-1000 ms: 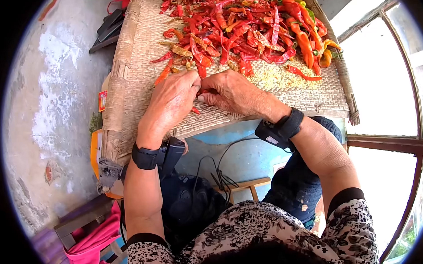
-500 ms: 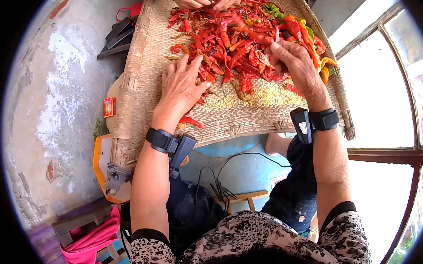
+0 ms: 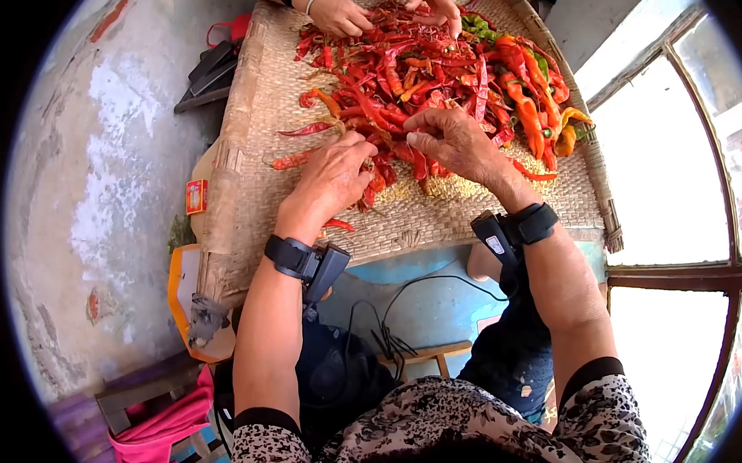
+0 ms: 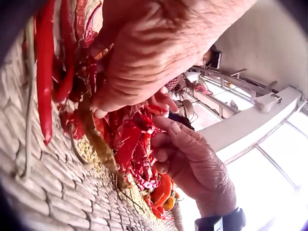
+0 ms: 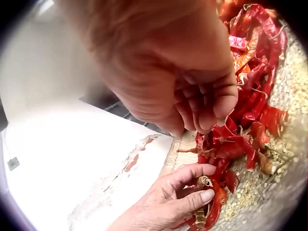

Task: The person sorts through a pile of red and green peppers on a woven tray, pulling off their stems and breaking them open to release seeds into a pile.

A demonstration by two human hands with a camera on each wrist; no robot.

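Observation:
My left hand [image 3: 331,179] lies at the near left edge of a heap of red chilies [image 3: 431,80]. In the right wrist view its thumb and forefinger close round a withered brownish chili [image 5: 201,214]. My right hand [image 3: 458,145] hovers close over the near side of the heap, fingers loosely bent, nothing visible between them. In the left wrist view a long smooth red chili [image 4: 45,72] lies beside my left hand. A single red chili [image 3: 338,225] rests on the woven tray [image 3: 404,240] just below that hand.
Pale seeds [image 3: 452,185] are scattered on the weave before the heap. Fresh orange-red peppers [image 3: 527,113] lie along the right side. Across the tray another person's hands [image 3: 341,13] work at the far chilies. A window stands at right, a wall at left.
One second ago both my hands were together near the tray's front. They parted, my right hand going out to the right with a red chili, then returning leftward without it. Another person's hands have appeared.

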